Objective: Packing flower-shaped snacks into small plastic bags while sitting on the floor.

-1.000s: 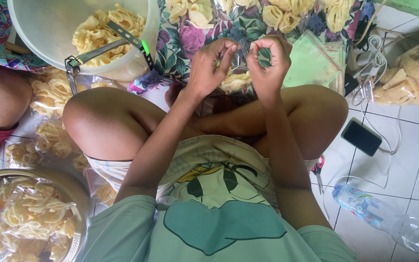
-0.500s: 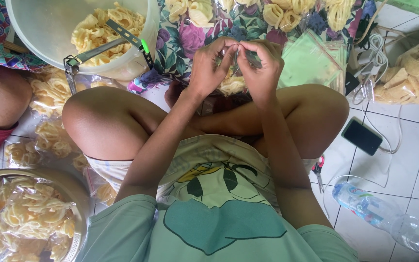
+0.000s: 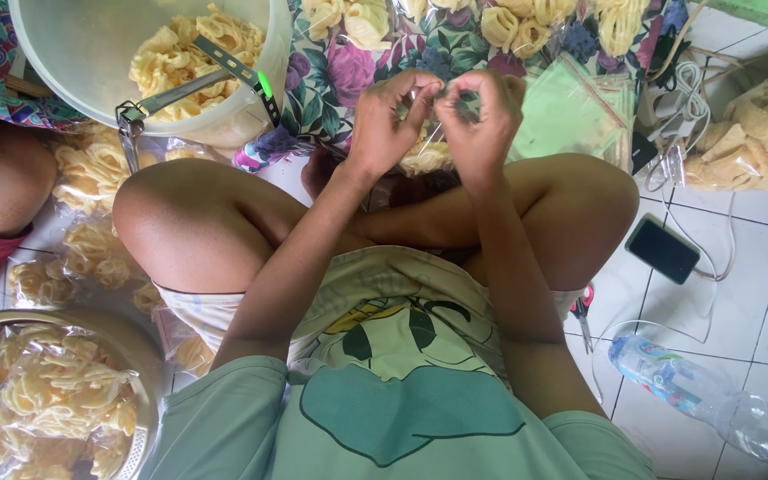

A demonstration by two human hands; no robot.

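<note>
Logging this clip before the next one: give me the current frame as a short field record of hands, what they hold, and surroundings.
posture: seated cross-legged on a tiled floor
left hand: pinching the top of a small clear bag of crackers
right hand: pinching the same bag top, fingertips meeting the left's
ahead left: plastic tub of yellow crackers with metal tongs
lower left: metal bowl of filled bags
right floor: phone, scissors, water bottle
</note>
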